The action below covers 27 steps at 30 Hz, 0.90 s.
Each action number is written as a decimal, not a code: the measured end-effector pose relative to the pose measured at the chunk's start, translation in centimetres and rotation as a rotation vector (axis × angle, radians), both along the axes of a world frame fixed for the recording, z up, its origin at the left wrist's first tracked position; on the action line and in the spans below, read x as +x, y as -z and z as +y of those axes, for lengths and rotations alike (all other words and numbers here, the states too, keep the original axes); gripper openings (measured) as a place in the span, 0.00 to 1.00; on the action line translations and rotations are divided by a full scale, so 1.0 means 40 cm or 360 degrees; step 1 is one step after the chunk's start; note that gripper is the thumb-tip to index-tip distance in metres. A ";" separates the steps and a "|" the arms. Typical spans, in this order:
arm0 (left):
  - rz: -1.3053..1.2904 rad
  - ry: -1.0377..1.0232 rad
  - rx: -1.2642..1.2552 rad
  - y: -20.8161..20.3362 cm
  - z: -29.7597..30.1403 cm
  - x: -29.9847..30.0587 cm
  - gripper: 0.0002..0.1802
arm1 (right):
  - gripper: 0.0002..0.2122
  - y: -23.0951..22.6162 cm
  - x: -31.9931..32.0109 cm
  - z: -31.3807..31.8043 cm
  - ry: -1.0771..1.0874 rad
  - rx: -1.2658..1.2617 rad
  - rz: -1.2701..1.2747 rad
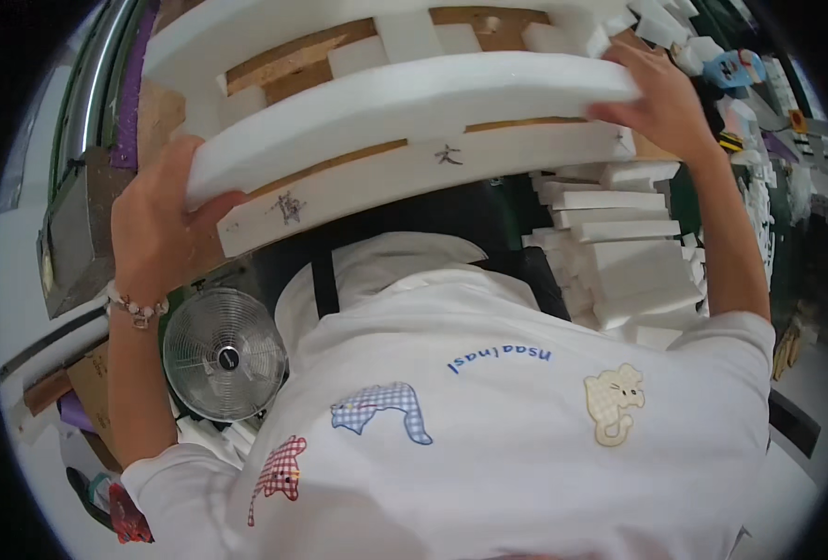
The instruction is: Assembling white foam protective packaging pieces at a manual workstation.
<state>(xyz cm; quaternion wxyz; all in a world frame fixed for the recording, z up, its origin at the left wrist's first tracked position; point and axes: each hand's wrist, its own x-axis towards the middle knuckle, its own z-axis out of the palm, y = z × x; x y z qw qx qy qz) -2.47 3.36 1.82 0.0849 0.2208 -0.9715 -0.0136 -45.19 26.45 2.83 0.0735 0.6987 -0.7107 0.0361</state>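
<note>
A long white foam strip (414, 95) stretches across the work surface in front of me, looking curved in this view. My left hand (155, 213) is closed round its left end, thumb on the near side. At the other end, my right hand (659, 101) grips it with the thumb below and the fingers over the top. Under the strip's near edge lies a white foam bar (358, 179) with dark handwritten marks. Beyond the strip, white foam pieces form a frame (409, 35), with brown board (293, 67) showing through its gaps.
Stacked white foam blocks (633, 266) stand to the right below the work surface. A round metal fan (225, 355) is at the lower left. A grey metal box (87, 233) and a shiny rail (101, 84) line the left side. A blue item (735, 68) lies at the far right.
</note>
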 end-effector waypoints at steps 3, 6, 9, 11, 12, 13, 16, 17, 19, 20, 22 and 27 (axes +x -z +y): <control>0.0152 0.0031 -0.0018 0.034 0.003 0.011 0.27 | 0.25 0.020 -0.006 0.036 0.0057 -0.0068 -0.0113; 0.0207 0.0063 -0.0156 0.032 0.010 0.000 0.26 | 0.27 0.023 -0.005 0.024 -0.0047 -0.0263 0.0001; 0.0218 0.0158 -0.0261 0.018 0.029 -0.043 0.25 | 0.34 -0.017 0.081 -0.023 -0.0006 0.0083 -0.0035; 0.0244 0.0189 -0.0262 0.011 0.073 -0.120 0.24 | 0.38 0.006 0.217 -0.099 -0.0158 0.0004 -0.0182; 0.0143 0.0205 -0.0090 0.000 0.110 -0.175 0.25 | 0.40 0.019 0.292 -0.146 -0.0236 -0.0052 -0.0206; 0.0049 0.0232 0.0080 -0.010 0.127 -0.207 0.26 | 0.41 0.019 0.341 -0.171 -0.0304 -0.0109 -0.0224; 0.0115 0.0255 0.0040 0.001 0.118 -0.212 0.27 | 0.42 0.001 0.363 -0.174 -0.0356 -0.0094 -0.0265; 0.0161 0.0252 0.0013 0.009 0.093 -0.170 0.30 | 0.38 0.006 0.305 -0.149 -0.0373 -0.0172 -0.0258; 0.0047 0.0054 0.0114 -0.010 0.054 -0.060 0.32 | 0.34 0.002 0.161 -0.070 -0.0024 -0.0099 -0.0354; -0.0044 -0.0106 0.0217 -0.010 0.040 -0.038 0.33 | 0.32 -0.004 0.067 -0.021 0.0139 -0.0091 -0.0279; 0.0080 -0.0117 0.0149 -0.015 0.044 -0.033 0.34 | 0.30 -0.004 0.015 0.003 0.0280 -0.0087 -0.0225; 0.0227 0.0110 -0.0053 -0.004 0.115 -0.197 0.38 | 0.30 0.026 0.282 -0.154 0.0012 -0.0306 -0.0081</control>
